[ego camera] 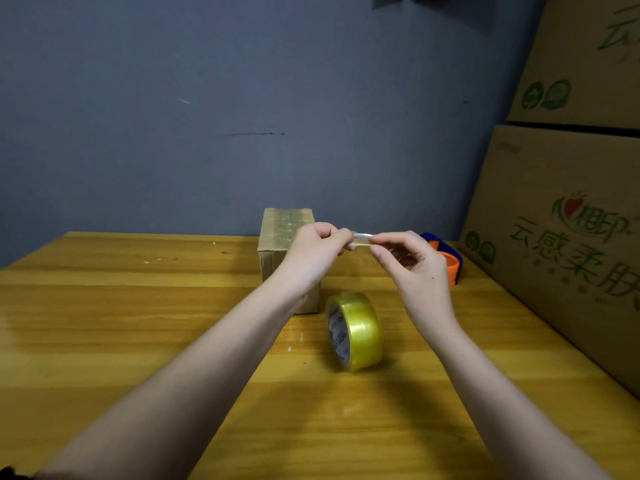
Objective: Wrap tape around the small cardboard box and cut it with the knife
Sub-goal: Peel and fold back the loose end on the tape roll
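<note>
Already banded with shiny tape across its top and upper side, the box (pixel 282 244) stands on the desk (pixel 138 323) just behind the left hand (pixel 313 252), a sign that the wrapping is largely done. Both hands are raised above the desk, and between them stretches a short scrap of clear tape (pixel 362 237). The left fingers (pixel 341 239) are pressed together on one end of it; the right hand (pixel 414 268) pinches the other end between thumb and forefinger, its remaining fingers loosely curled. Whether the scrap is being stretched, balled up or peeled off a fingertip cannot be told.

Below the fingers and nearer the person, the roll (pixel 355 330) lies on its side on the desk, apart from the box, with no strand visibly joining the two, so the cut seems, by that sign, to have been made. Just beyond the right hand, partly hidden by it, sits an orange and blue tool (pixel 450 261), probably a dispenser or the knife; the view does not settle which. What is left appears small: disposing of the scrap and perhaps smoothing the tape end down on the box.
</note>
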### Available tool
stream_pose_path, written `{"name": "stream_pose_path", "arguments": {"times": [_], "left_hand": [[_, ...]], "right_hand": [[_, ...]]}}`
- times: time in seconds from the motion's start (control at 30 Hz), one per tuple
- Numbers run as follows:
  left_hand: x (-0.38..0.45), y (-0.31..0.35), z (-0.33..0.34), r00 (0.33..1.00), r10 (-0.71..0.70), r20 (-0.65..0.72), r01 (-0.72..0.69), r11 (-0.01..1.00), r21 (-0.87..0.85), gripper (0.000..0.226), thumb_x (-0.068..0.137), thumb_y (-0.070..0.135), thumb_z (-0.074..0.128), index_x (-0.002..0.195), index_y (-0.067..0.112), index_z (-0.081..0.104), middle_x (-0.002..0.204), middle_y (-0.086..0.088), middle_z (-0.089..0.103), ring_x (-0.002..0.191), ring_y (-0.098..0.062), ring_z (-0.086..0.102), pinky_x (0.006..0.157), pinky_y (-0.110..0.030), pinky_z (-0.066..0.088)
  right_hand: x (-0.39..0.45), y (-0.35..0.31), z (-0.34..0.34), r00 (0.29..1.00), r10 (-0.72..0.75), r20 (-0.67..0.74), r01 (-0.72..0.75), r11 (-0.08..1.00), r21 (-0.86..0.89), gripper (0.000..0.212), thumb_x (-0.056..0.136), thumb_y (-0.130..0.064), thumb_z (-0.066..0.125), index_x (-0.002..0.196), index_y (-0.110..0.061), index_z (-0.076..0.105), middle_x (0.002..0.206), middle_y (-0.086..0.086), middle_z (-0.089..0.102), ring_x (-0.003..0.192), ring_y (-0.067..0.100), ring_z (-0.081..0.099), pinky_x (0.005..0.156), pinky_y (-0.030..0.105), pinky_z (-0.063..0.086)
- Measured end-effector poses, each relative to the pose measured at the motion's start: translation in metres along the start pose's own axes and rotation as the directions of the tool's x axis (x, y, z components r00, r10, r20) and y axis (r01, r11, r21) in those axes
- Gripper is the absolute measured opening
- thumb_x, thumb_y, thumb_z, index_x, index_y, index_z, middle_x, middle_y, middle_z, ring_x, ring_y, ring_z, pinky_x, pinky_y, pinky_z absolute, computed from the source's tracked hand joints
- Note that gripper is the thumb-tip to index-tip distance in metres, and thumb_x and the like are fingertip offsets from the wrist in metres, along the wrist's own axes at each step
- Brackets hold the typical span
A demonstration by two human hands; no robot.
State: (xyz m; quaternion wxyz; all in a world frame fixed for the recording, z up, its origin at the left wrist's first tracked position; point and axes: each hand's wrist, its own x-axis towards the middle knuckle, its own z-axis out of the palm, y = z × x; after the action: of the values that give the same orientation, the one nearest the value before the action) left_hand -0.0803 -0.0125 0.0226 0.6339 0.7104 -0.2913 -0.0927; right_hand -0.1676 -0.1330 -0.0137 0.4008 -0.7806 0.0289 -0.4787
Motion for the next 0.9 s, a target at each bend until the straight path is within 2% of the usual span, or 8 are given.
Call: {"name": "stream_pose_path", "arguments": {"times": [0.1,0.37,0.5,0.67,0.8,0.9], "left_hand": [[0.000,0.000,0.000,1.000,0.010,-0.010,-0.010,1.000,-0.017,0.023,0.085,0.019,0.057,0.066,0.010,0.068,0.079,-0.009,0.062,0.079,-0.013,0.054,0.081,-0.029,0.044],[-0.004,0.002,0.000,0.999,0.030,-0.027,-0.030,0.999,-0.010,0.023,0.085,0.017,0.057,0.074,0.003,0.071,0.078,-0.008,0.063,0.077,-0.009,0.055,0.077,-0.024,0.043],[-0.005,0.003,-0.001,1.000,0.013,-0.026,-0.013,1.000,0.013,0.024,0.084,0.019,0.058,0.072,0.003,0.071,0.080,-0.008,0.065,0.081,-0.012,0.056,0.082,-0.030,0.044],[-0.007,0.003,-0.001,0.998,0.025,-0.056,-0.018,0.994,0.110,0.025,0.082,0.023,0.061,0.074,0.003,0.072,0.090,-0.019,0.070,0.087,-0.023,0.061,0.086,-0.041,0.047],[-0.007,0.003,-0.002,0.997,0.045,-0.059,-0.033,0.980,0.194,0.026,0.079,0.031,0.061,0.061,0.015,0.068,0.083,-0.012,0.069,0.093,-0.027,0.063,0.087,-0.043,0.047],[-0.005,0.000,-0.002,0.987,0.129,-0.097,-0.084,0.924,0.373,0.029,0.081,0.038,0.058,0.062,0.016,0.065,0.087,-0.004,0.065,0.087,-0.021,0.061,0.082,-0.040,0.050]], "right_hand": [[0.000,0.000,0.001,1.000,-0.023,-0.010,0.023,1.000,-0.019,0.012,0.084,-0.017,0.068,0.094,-0.022,0.070,0.089,-0.004,0.068,0.083,0.011,0.062,0.073,0.027,0.053],[0.000,0.002,0.000,0.998,-0.065,0.000,0.065,0.994,-0.085,0.012,0.084,-0.018,0.067,0.095,-0.021,0.071,0.089,-0.005,0.067,0.082,0.009,0.060,0.071,0.023,0.051],[0.000,0.002,0.000,0.996,-0.085,-0.006,0.084,0.989,-0.122,0.010,0.085,-0.020,0.067,0.093,-0.023,0.071,0.087,-0.008,0.066,0.081,0.011,0.060,0.071,0.027,0.051],[0.000,0.004,0.003,0.995,-0.100,-0.027,0.094,0.981,-0.167,0.006,0.086,-0.020,0.065,0.090,-0.022,0.069,0.086,-0.009,0.063,0.083,0.011,0.059,0.072,0.031,0.051],[-0.003,0.003,0.008,0.993,-0.107,-0.042,0.098,0.979,-0.178,0.006,0.088,-0.018,0.063,0.090,-0.023,0.066,0.087,-0.011,0.060,0.085,0.007,0.057,0.073,0.020,0.048],[-0.004,0.003,0.011,0.994,-0.101,-0.033,0.094,0.979,-0.183,0.005,0.089,-0.017,0.062,0.089,-0.021,0.065,0.088,-0.009,0.058,0.085,0.004,0.055,0.072,0.014,0.045]]}}
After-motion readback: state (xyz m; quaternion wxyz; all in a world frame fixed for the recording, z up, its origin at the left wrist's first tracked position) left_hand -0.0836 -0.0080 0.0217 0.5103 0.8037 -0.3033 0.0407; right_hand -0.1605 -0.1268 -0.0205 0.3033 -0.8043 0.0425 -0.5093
